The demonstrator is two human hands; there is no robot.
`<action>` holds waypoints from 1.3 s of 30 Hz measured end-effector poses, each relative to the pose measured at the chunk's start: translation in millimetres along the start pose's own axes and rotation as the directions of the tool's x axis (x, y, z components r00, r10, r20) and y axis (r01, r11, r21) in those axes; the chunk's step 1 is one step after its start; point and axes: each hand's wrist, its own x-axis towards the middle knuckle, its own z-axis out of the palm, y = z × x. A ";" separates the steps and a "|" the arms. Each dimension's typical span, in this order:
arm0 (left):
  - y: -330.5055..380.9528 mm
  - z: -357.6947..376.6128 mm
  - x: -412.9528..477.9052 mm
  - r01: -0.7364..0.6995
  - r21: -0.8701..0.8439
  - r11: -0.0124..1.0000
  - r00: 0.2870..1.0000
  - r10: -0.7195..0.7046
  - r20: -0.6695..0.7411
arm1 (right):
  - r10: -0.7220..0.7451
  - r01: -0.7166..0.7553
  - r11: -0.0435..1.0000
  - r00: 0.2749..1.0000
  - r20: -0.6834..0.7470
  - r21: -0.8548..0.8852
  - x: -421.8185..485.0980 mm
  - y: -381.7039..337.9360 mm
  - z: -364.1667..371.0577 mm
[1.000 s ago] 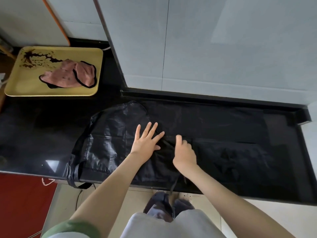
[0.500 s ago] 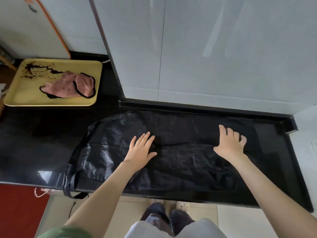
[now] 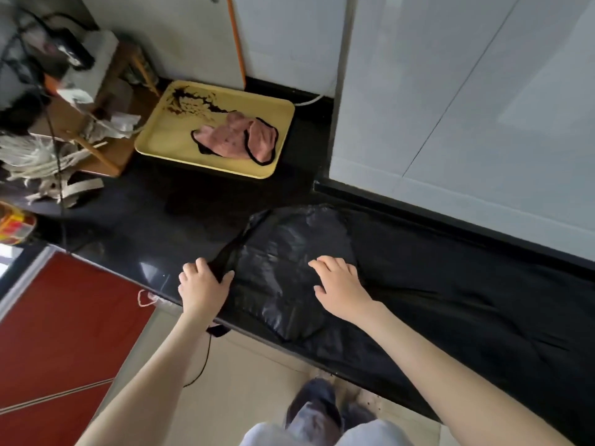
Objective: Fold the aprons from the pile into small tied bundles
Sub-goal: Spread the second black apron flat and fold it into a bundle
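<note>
A shiny black apron [image 3: 283,252] lies spread flat along the black countertop [image 3: 161,217]. My left hand [image 3: 203,284] is at the apron's left edge near the counter's front, and its thumb and fingers pinch the black neck strap [image 3: 230,249]. My right hand [image 3: 338,281] rests on the apron's bib with its fingers spread and slightly bent, pressing the fabric down. A thin black tie string [image 3: 206,358] hangs off the counter edge below my left wrist. A pink apron with black trim [image 3: 238,140] lies crumpled on a yellow tray [image 3: 161,136] further back.
White wall panels [image 3: 450,107] rise behind the counter. At the far left a wooden table [image 3: 106,146] carries white cords, papers and dark gear. A red cabinet front [image 3: 64,333] stands below the counter at the left. My feet show on the tiled floor [image 3: 251,375].
My view swung left. My left hand slid from the apron's middle to its left edge and took the strap. My right hand came back from the right end to the bib.
</note>
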 end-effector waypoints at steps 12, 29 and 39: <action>4.0 -74.6 27.9 0.138 -0.528 0.838 0.947 0.045 0.318 | 0.079 -0.125 0.972 0.971 0.226 0.199 37.3 -40.8 -6.0; 79.6 -89.9 1.3 -0.128 -0.468 0.874 0.945 0.251 0.211 | 0.085 -0.091 -0.414 0.987 0.138 0.906 11.0 -35.3 -117.3; 76.8 -27.7 0.5 -0.102 -0.270 0.957 0.934 0.186 0.305 | 0.174 -0.163 -0.113 0.968 0.181 0.980 -37.8 41.3 -146.3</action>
